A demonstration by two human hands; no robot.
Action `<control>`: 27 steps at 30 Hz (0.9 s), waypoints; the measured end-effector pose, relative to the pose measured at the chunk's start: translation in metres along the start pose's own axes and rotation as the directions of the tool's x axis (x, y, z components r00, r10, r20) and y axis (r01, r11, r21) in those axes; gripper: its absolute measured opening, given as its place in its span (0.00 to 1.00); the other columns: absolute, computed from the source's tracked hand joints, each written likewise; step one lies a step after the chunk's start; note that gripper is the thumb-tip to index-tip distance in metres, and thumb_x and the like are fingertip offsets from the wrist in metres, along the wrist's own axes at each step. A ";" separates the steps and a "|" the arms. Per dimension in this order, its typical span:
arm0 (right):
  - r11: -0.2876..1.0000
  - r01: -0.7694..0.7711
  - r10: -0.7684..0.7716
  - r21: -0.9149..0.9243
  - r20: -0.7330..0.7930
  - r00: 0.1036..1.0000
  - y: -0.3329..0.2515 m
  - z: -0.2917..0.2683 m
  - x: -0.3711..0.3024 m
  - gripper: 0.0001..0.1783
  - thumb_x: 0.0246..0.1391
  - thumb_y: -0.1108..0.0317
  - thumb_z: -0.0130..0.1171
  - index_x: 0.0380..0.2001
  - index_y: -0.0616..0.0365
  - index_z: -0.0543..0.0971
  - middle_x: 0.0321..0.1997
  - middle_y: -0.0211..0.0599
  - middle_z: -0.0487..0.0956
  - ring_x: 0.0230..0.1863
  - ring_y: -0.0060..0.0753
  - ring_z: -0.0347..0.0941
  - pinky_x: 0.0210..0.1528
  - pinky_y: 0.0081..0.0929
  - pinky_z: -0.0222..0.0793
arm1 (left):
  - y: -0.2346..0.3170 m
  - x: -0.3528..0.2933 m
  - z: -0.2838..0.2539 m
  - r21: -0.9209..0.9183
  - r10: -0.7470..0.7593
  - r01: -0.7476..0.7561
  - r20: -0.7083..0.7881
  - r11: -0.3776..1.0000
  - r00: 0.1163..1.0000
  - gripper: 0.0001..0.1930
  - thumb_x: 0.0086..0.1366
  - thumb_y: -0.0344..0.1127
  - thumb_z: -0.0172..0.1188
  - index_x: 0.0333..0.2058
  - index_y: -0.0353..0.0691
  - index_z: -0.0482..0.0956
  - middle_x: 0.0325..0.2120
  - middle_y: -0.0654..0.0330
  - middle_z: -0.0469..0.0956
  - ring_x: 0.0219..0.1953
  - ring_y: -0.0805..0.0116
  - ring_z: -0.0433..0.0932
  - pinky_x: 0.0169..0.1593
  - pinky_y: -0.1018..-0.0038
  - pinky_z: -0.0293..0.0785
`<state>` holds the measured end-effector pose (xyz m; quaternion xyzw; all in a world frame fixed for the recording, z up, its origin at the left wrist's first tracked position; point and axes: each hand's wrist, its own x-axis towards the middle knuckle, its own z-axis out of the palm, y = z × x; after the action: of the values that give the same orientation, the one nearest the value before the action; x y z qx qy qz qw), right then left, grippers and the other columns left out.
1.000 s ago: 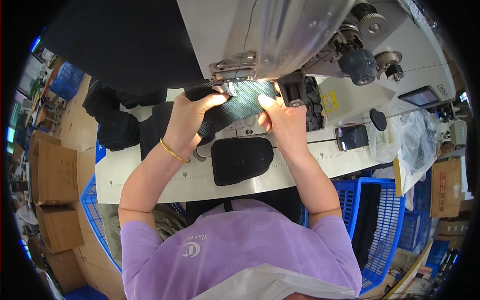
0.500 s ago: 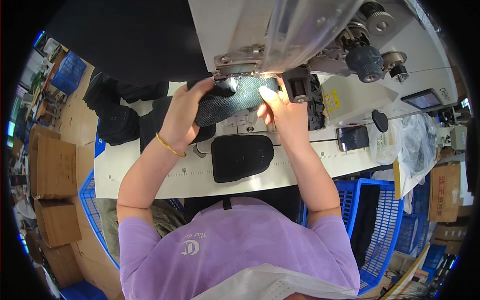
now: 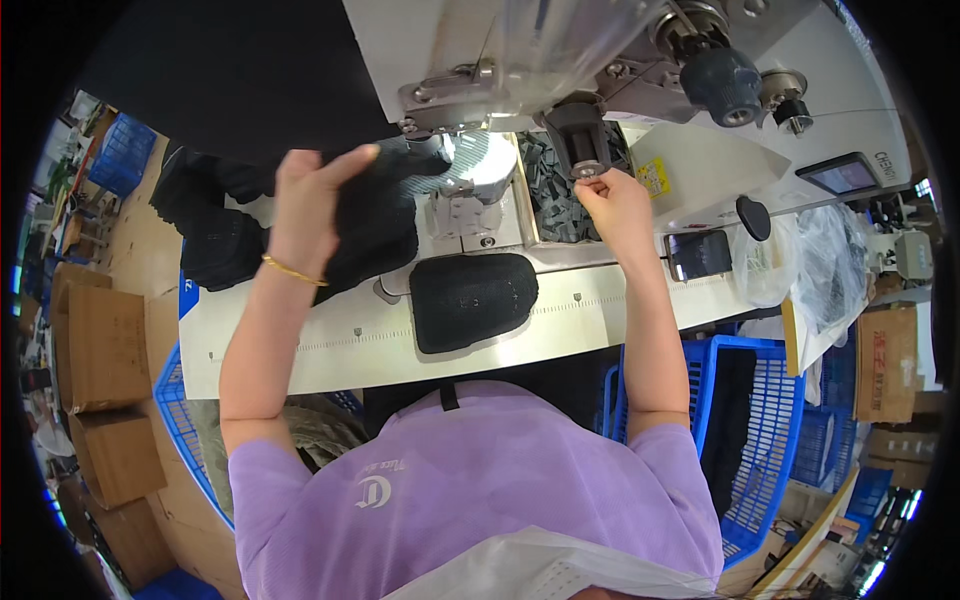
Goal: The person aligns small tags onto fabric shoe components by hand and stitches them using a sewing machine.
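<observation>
- Head view: left hand (image 3: 303,205) is kinda blurry, thumb stuck out, right by the black fabric (image 3: 375,225) on the bench (image 3: 330,355); can't tell if it's gripping any.
- Right hand (image 3: 622,212) has its fingertips bunched at the lower end of a dark bracket (image 3: 578,140); can't tell what's in them.
- Black pad (image 3: 472,302) lies flat near the front edge.
</observation>
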<state>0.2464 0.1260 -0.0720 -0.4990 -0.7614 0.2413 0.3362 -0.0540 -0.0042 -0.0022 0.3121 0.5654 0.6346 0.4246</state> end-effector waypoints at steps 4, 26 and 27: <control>0.981 0.086 -0.067 -0.176 0.113 0.991 0.001 0.010 -0.004 0.06 0.42 0.69 0.62 0.26 0.58 0.79 0.26 0.35 0.77 0.35 0.38 0.73 0.38 0.34 0.68 | 0.003 -0.013 -0.027 0.856 0.455 -0.160 -0.096 0.492 0.885 0.24 0.55 0.31 0.65 0.48 0.30 0.67 0.39 0.51 0.73 0.43 0.59 0.74 0.47 0.66 0.71; 0.655 -0.542 -0.086 0.527 0.764 0.639 -0.041 0.058 -0.090 0.06 0.58 0.76 0.52 0.38 0.66 0.74 0.29 0.38 0.78 0.30 0.22 0.77 0.31 0.18 0.74 | -0.116 -0.072 0.016 0.402 0.167 -0.272 0.278 0.874 0.946 0.29 0.52 0.24 0.65 0.51 0.33 0.61 0.29 0.56 0.75 0.30 0.69 0.78 0.35 0.73 0.75; 0.646 -0.540 -0.104 0.539 0.763 0.637 -0.037 0.062 -0.090 0.06 0.58 0.76 0.52 0.38 0.66 0.74 0.29 0.38 0.78 0.30 0.22 0.77 0.31 0.18 0.74 | -0.118 -0.073 0.015 0.227 0.106 -0.157 0.221 0.961 0.970 0.22 0.56 0.26 0.63 0.48 0.31 0.65 0.29 0.61 0.77 0.31 0.78 0.76 0.33 0.79 0.73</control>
<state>0.2027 0.0266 -0.1111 -0.2761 -0.5912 0.7463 0.1319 0.0134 -0.0621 -0.1092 0.4629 0.5695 0.5517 0.3962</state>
